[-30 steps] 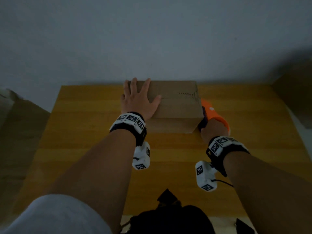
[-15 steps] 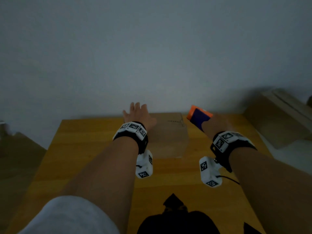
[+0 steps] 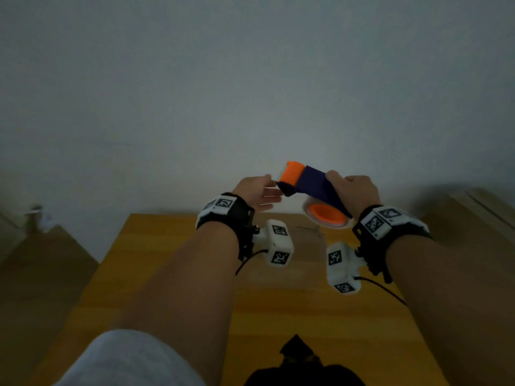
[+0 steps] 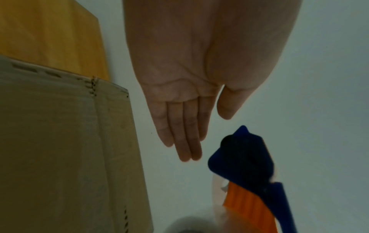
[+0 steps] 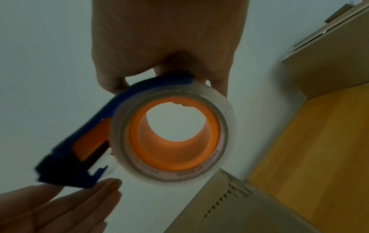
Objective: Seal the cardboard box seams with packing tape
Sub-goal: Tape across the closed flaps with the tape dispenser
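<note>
The right hand [image 3: 355, 192] is gripping a blue and orange plastic tape dispenser [image 3: 312, 188] loaded with a roll of clear packing tape [image 5: 171, 138], fingers curled round its blue back, and is holding it up in the air against the pale wall. The dispenser's long axis is running leftward from that hand, so its dark cutter end is pointing at the left hand [image 3: 255, 189], which is the nearer one to it. That left hand is lying flat and relaxed, fingers [image 4: 187, 141] straight and together, just beside the cutter end; whether it is touching is unclear. The loose tape end probably needs picking from there. The plain brown cardboard box [image 4: 66, 141] is sitting below both hands on the yellow wooden surface [image 3: 306, 316], well apart from the dispenser, nothing between them. More cardboard [image 3: 473, 213] is lying off to the right.
</note>
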`<action>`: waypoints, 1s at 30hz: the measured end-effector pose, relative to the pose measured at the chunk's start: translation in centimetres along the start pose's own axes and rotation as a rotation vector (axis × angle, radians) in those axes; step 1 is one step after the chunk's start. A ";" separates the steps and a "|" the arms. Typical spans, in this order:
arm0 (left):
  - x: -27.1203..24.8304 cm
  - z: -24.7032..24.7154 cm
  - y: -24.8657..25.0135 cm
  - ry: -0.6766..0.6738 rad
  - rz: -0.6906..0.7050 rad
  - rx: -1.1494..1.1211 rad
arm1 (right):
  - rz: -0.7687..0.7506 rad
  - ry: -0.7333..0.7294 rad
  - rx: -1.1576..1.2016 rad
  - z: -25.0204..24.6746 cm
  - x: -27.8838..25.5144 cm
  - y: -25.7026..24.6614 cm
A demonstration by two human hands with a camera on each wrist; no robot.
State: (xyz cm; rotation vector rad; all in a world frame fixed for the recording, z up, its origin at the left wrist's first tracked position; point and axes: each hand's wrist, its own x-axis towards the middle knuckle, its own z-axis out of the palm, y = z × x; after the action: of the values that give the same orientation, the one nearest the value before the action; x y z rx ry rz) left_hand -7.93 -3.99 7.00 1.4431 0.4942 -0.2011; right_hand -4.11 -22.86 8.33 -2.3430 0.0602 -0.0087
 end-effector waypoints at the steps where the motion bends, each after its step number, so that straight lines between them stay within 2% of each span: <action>1: -0.2 -0.4 0.0 0.000 -0.010 -0.066 | -0.014 -0.016 0.011 0.4 -0.1 -0.2; 6: -1.5 -2.1 -0.2 -0.024 -0.035 -0.169 | -0.062 -0.106 0.035 1.8 -0.7 -1.6; 13: -2.3 -4.2 -0.5 -0.002 -0.042 -0.259 | -0.100 -0.136 0.041 3.1 -1.4 -2.8; 18: -2.9 -4.7 -0.8 -0.032 -0.024 -0.186 | -0.099 -0.157 0.055 3.5 -1.7 -3.1; 25: -3.0 -4.6 -1.0 0.053 -0.052 -0.156 | -0.114 -0.178 0.049 3.8 -1.8 -3.0; 27: -2.6 -4.8 -1.4 0.104 -0.075 -0.129 | -0.134 -0.231 0.047 3.9 -1.8 -2.9; 30: -2.1 -5.5 -2.0 0.175 -0.080 -0.103 | -0.177 -0.391 -0.025 4.0 -1.7 -3.0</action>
State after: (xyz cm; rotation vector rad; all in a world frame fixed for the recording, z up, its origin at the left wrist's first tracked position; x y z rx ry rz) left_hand -11.75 0.81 5.84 1.3474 0.6962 -0.1110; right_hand -5.63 -17.77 7.71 -2.3261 -0.3406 0.3633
